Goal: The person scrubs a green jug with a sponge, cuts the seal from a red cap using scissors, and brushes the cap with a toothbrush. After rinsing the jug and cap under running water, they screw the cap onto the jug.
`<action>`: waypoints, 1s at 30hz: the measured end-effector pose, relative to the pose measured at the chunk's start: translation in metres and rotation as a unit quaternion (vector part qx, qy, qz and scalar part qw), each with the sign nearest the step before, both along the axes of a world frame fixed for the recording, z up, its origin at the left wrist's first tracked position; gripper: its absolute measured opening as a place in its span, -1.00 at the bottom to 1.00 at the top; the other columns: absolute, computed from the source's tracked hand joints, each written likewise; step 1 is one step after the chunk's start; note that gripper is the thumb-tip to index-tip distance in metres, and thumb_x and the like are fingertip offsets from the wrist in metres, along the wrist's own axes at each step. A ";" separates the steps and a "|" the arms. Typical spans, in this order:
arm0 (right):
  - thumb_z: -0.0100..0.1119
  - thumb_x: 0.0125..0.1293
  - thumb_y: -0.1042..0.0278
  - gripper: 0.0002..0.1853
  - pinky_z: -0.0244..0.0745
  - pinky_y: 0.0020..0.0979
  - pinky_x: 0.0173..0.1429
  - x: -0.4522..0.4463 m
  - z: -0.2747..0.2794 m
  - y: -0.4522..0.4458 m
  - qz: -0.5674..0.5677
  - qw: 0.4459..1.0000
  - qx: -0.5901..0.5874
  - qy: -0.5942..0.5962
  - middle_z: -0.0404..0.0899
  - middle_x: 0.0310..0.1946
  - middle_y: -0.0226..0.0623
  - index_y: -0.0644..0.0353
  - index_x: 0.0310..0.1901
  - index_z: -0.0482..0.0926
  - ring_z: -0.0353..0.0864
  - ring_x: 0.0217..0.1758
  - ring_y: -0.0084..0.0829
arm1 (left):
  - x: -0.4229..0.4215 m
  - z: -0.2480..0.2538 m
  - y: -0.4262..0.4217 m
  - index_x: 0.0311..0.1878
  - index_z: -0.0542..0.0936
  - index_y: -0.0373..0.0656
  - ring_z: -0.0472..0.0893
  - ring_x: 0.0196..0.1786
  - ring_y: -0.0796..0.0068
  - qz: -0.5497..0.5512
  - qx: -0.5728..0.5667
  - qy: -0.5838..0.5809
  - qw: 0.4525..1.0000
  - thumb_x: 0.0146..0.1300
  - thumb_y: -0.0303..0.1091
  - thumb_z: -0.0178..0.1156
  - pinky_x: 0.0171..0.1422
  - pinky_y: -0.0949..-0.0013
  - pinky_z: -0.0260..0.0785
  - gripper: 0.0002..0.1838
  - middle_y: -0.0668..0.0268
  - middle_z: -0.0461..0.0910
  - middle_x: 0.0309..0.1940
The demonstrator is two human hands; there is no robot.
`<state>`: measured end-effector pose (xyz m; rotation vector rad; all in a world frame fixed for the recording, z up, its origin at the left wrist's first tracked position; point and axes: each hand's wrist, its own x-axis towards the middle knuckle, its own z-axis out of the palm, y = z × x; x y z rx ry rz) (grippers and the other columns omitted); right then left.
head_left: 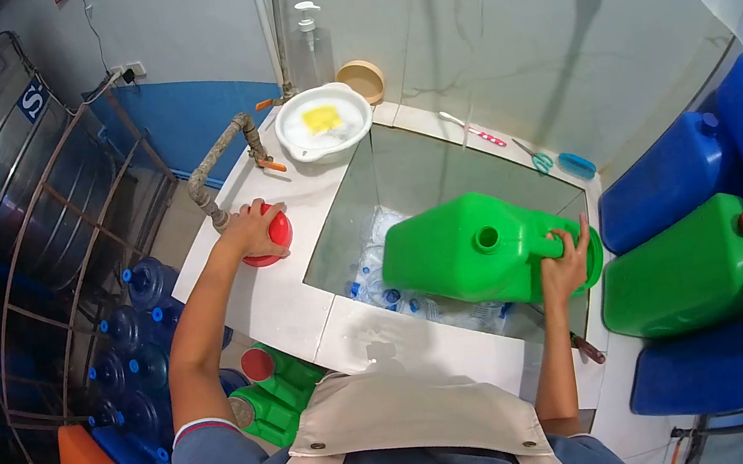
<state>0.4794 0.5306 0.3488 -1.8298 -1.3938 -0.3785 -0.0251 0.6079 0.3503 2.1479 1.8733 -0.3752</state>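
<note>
My left hand point(255, 232) is closed over a round red object point(279, 232), perhaps a lid or small bowl, on the white tiled counter point(242, 293). My right hand point(568, 259) grips the handle of a green jerrycan point(450, 249). The jerrycan lies tilted over the sunken basin point(346, 217), its uncapped mouth facing up. Clear plastic bottles point(392, 297), some with blue caps, show in the basin beneath it. Beyond my left hand, a white bowl point(303, 147) holds suds and a yellow sponge point(321, 119).
Blue jerrycans point(659, 182) and a red-capped green one point(676, 270) stand at right. A brush point(483, 136), scissors point(537, 159) and blue brush point(577, 165) lie on the back ledge. A pipe faucet point(215, 164), metal rack point(52, 191) and large bottles point(131, 380) are at left.
</note>
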 end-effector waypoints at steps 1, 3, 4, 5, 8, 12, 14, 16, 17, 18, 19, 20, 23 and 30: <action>0.25 0.10 0.30 -0.86 0.46 -0.28 -0.03 -0.001 -0.006 -0.006 -0.019 0.999 -0.017 -0.023 0.24 0.29 -0.37 0.07 -0.30 0.61 0.32 0.26 -0.13 | 0.000 0.000 -0.002 0.38 0.13 0.12 0.16 0.31 -0.17 -0.003 -0.002 0.002 1.000 -0.36 0.32 0.34 0.34 -0.05 0.06 0.15 -0.05 0.09 0.31; 0.24 0.10 0.30 -0.84 0.38 -0.18 0.10 -0.002 -0.023 -0.021 -0.050 0.996 -0.036 -0.061 0.22 0.30 -0.34 0.07 -0.26 0.60 0.20 0.32 -0.05 | 0.001 0.000 -0.005 0.35 0.18 0.18 0.23 0.25 -0.11 0.003 0.078 -0.033 0.996 -0.36 0.22 0.36 0.28 -0.11 0.11 0.08 -0.02 0.17 0.25; 0.24 0.09 0.31 -0.81 0.28 -0.11 0.18 0.000 -0.030 -0.030 -0.046 0.995 -0.055 -0.073 0.20 0.30 -0.33 0.07 -0.23 0.60 0.13 0.35 0.00 | -0.001 0.004 -0.006 0.33 0.22 0.14 0.23 0.26 -0.09 -0.007 0.131 -0.049 0.990 -0.33 0.18 0.36 0.29 -0.05 0.13 0.04 -0.03 0.15 0.26; 0.23 0.09 0.31 -0.79 0.18 -0.05 0.27 0.001 -0.036 -0.039 -0.040 0.992 -0.078 -0.085 0.19 0.31 -0.31 0.08 -0.20 0.59 0.06 0.37 0.04 | 0.000 0.005 -0.006 0.33 0.22 0.14 0.23 0.26 -0.09 -0.013 0.128 -0.048 0.990 -0.33 0.18 0.36 0.29 -0.05 0.13 0.04 -0.03 0.15 0.26; 0.24 0.06 0.34 -0.64 -0.06 0.03 0.40 0.007 -0.023 -0.065 0.001 0.980 -0.187 -0.064 0.14 0.31 -0.14 0.17 -0.06 0.54 -0.02 0.39 0.10 | 0.007 0.038 -0.018 0.35 0.20 0.05 0.23 0.27 -0.01 0.046 0.160 -0.187 0.968 -0.19 0.09 0.31 0.33 0.08 0.12 -0.04 0.01 0.17 0.26; 0.15 0.05 0.37 -0.55 -0.07 0.01 0.41 0.051 0.022 -0.062 0.144 0.894 -0.409 -0.114 0.31 0.17 0.07 0.29 0.04 0.48 0.17 0.31 0.04 | 0.033 0.045 -0.007 0.30 0.27 -0.02 0.35 0.22 0.18 0.097 0.155 -0.619 0.764 0.14 0.25 0.01 0.24 0.14 0.26 -0.25 0.17 0.33 0.18; 0.01 0.10 0.38 -0.58 0.23 -0.19 0.28 0.058 0.057 -0.030 0.249 0.842 -0.475 0.057 0.49 -0.04 0.12 0.34 0.02 0.48 0.44 0.10 -0.03 | 0.066 0.052 0.007 0.25 0.32 -0.03 0.41 0.16 0.17 0.151 0.031 -0.762 0.629 0.15 0.32 -0.06 0.20 0.15 0.31 -0.26 0.18 0.40 0.11; -0.02 0.11 0.38 -0.62 0.37 -0.27 0.12 0.052 0.064 0.031 0.257 0.897 -0.351 0.076 0.52 -0.09 0.12 0.36 -0.03 0.50 0.50 0.01 -0.02 | 0.102 0.051 0.031 0.14 0.39 -0.05 0.51 0.03 0.13 0.203 -0.130 -0.880 0.408 0.14 0.42 -0.13 0.11 0.11 0.40 -0.24 0.21 0.51 -0.03; -0.03 0.12 0.38 -0.64 0.39 -0.27 0.08 0.034 0.075 0.065 0.275 0.905 -0.302 0.121 0.56 -0.16 0.08 0.37 -0.07 0.53 0.53 -0.04 -0.04 | 0.122 0.038 0.046 0.08 0.42 -0.07 0.55 -0.04 0.12 0.202 -0.166 -0.896 0.359 0.11 0.45 -0.13 0.06 0.06 0.44 -0.22 0.22 0.55 -0.09; -0.02 0.13 0.38 -0.68 0.46 -0.30 -0.05 0.020 0.074 0.103 0.315 0.904 -0.252 0.142 0.59 -0.23 0.02 0.39 -0.14 0.54 0.62 -0.20 -0.19 | 0.144 0.027 0.055 0.07 0.43 -0.08 0.57 -0.09 0.12 0.211 -0.213 -0.882 0.363 0.11 0.46 -0.13 0.00 0.03 0.47 -0.21 0.18 0.56 -0.12; -0.02 0.15 0.38 -0.73 0.50 -0.35 -0.18 -0.007 0.100 0.131 0.325 0.875 -0.320 0.160 0.59 -0.36 -0.05 0.41 -0.22 0.54 0.63 -0.36 -0.38 | 0.166 0.012 0.067 0.06 0.43 -0.09 0.59 -0.13 0.12 0.219 -0.259 -0.866 0.367 0.10 0.47 -0.13 -0.06 0.01 0.50 -0.21 0.15 0.56 -0.15; -0.04 0.17 0.39 -0.76 0.52 -0.43 -0.27 -0.024 0.092 0.165 0.359 0.854 -0.277 0.257 0.57 -0.48 -0.14 0.41 -0.28 0.53 0.61 -0.46 -0.47 | 0.186 -0.021 0.088 0.05 0.44 -0.09 0.60 -0.17 0.12 0.214 -0.264 -0.857 0.388 0.09 0.46 -0.11 -0.13 0.04 0.52 -0.22 0.14 0.57 -0.19; -0.07 0.23 0.49 -0.77 0.62 -0.45 -0.21 -0.071 0.099 0.237 0.344 0.756 -0.358 0.426 0.59 -0.36 -0.11 0.46 -0.22 0.52 0.64 -0.40 -0.36 | 0.217 -0.122 0.153 -0.02 0.49 -0.13 0.63 -0.30 0.17 0.122 -0.424 -0.854 0.275 0.15 0.26 0.07 -0.30 0.13 0.57 -0.38 0.14 0.58 -0.31; -0.05 0.17 0.58 -0.84 0.65 -0.43 -0.36 -0.085 0.073 0.268 0.291 0.707 -0.437 0.475 0.57 -0.48 -0.02 0.50 -0.34 0.52 0.67 -0.44 -0.26 | 0.287 -0.154 0.202 -0.20 0.54 -0.24 0.62 -0.42 0.26 0.357 -0.182 -0.794 0.457 0.20 -0.21 0.20 -0.36 0.13 0.57 -0.73 0.16 0.58 -0.38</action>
